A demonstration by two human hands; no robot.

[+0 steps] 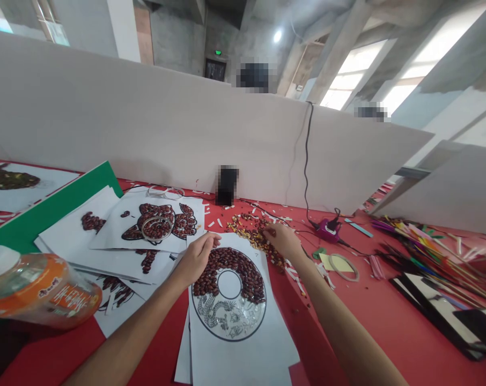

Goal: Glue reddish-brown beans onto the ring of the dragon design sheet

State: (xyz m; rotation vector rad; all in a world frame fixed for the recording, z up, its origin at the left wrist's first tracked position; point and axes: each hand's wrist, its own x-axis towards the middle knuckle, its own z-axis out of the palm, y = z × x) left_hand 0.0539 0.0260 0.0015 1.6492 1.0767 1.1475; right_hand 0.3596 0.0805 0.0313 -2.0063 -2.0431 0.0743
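Observation:
On white paper (243,364) in front of me is a printed ring with a dragon drawing (222,316). Dark red-brown beans (230,257) cover its upper part; the lower part shows bare print. My left hand (200,256) rests at the ring's upper left edge, its fingers stretched toward the right, and no held thing shows. Beyond the paper's upper right corner, my right hand (284,239) reaches into a loose pile of beans and yellow kernels (247,230). Its fingers are bent together at the pile, and whatever is between them is hidden.
At left stand an orange-labelled plastic jar (45,289) and papers with a bean-covered picture (158,220), a tape roll (157,228) lying on it. A purple power socket (327,230), another tape roll (341,267) and colourful sticks (448,262) lie right. A white partition (186,128) stands behind.

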